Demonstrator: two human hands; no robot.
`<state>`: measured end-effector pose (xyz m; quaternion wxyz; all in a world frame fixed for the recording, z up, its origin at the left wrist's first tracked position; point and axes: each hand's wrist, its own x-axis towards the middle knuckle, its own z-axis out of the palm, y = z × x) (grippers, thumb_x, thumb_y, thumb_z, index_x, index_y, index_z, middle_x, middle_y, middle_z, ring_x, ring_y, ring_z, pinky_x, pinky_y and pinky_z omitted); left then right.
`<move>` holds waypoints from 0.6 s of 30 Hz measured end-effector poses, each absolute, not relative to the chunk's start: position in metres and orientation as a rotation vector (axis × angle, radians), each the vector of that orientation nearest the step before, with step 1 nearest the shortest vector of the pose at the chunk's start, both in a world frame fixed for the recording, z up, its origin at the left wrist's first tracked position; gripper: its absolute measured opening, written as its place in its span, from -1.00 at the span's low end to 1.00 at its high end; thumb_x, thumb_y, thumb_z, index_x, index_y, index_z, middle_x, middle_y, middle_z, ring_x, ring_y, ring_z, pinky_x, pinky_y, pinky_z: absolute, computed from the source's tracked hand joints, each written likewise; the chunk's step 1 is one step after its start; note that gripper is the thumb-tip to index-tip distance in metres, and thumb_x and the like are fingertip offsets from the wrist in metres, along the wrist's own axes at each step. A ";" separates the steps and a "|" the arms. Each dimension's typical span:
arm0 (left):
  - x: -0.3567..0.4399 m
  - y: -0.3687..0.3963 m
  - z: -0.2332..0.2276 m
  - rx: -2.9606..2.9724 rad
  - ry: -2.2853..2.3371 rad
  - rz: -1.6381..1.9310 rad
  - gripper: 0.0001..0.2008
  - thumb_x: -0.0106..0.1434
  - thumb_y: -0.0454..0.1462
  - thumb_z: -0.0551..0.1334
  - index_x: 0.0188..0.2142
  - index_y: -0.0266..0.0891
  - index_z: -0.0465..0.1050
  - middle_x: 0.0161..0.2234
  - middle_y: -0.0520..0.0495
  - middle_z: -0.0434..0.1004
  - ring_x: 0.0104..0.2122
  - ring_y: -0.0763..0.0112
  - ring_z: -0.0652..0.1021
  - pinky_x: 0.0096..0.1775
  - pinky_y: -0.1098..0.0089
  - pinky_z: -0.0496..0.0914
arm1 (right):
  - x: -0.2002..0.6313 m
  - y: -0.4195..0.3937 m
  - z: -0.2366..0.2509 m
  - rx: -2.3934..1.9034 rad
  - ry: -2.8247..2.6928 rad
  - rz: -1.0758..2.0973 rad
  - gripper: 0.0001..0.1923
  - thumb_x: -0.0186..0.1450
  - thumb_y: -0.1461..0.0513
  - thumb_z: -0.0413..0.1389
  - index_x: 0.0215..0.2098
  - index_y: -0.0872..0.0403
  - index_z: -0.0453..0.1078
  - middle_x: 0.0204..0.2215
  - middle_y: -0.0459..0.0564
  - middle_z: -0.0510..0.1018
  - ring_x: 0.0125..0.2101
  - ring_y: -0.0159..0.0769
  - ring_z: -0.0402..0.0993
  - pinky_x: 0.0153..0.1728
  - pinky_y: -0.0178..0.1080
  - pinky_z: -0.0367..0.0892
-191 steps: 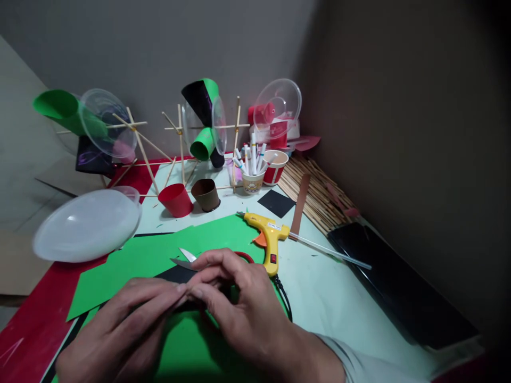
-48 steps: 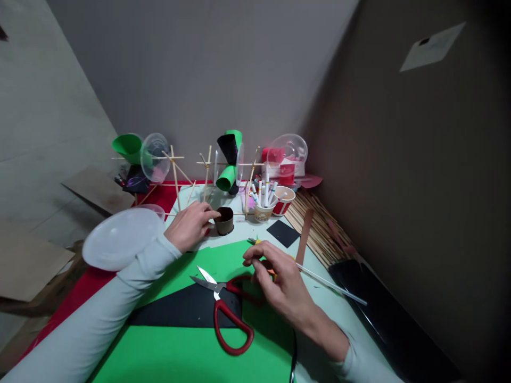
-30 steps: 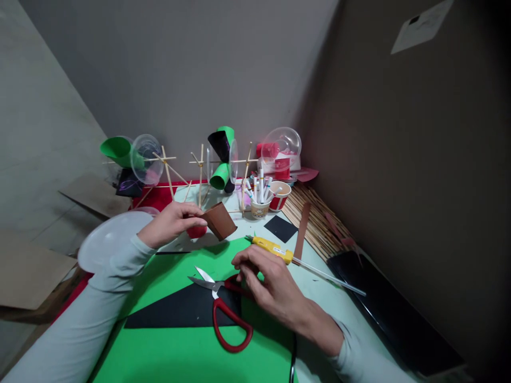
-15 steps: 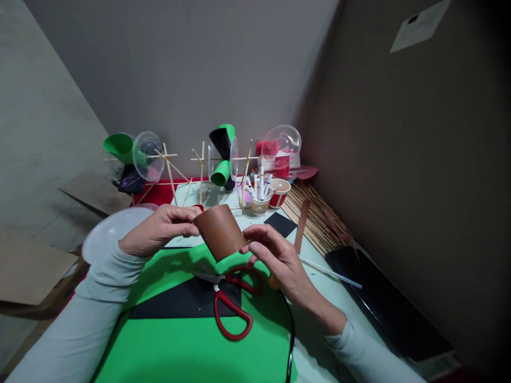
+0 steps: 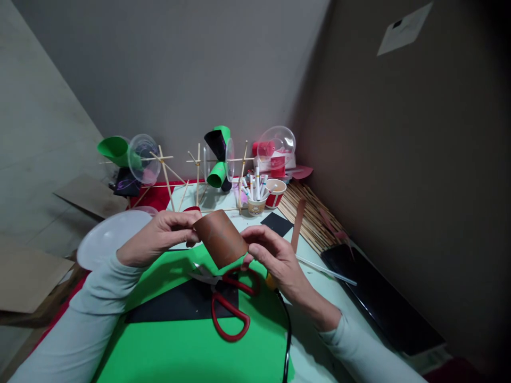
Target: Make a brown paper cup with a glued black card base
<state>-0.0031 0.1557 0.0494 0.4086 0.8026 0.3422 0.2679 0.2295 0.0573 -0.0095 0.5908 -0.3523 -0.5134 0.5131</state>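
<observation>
At the middle of the frame, lifted clear of the bench, a brown paper cup (image 5: 221, 238) hangs tilted between two bare hands. Left hand (image 5: 159, 236) comes in from the left, its grip pinched on the cup's upper left rim. Right hand (image 5: 275, 256) comes from the lower right, fingers curled and pressed against the cup's lower right end. So the cup sits squarely between the two grips, touching both.

Just below the cup, red-handled scissors (image 5: 225, 303) lie on a black sheet (image 5: 175, 306), which rests on a green sheet (image 5: 191, 351) spread over the bench (image 5: 319, 287). A clear plastic lid (image 5: 106, 239) lies to the left, near the left wrist. Toward the upper middle stand a stick frame (image 5: 197, 175) carrying a green paper cone (image 5: 217, 173), and a cup of markers (image 5: 255, 199) just right of it. A bundle of sticks (image 5: 315, 218) lies along the right wall, well apart from the hands.
</observation>
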 end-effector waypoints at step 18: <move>0.054 0.101 0.019 2.291 0.890 1.095 -0.75 0.29 -0.32 0.28 -0.53 -0.27 0.54 -0.57 0.05 0.41 -0.53 0.51 0.42 -0.43 0.49 0.26 | 0.222 0.058 -0.036 -0.992 -1.059 1.102 -0.33 0.41 -0.18 0.04 0.37 -0.14 0.11 0.31 0.00 0.34 0.30 -0.04 0.25 0.31 0.05 0.12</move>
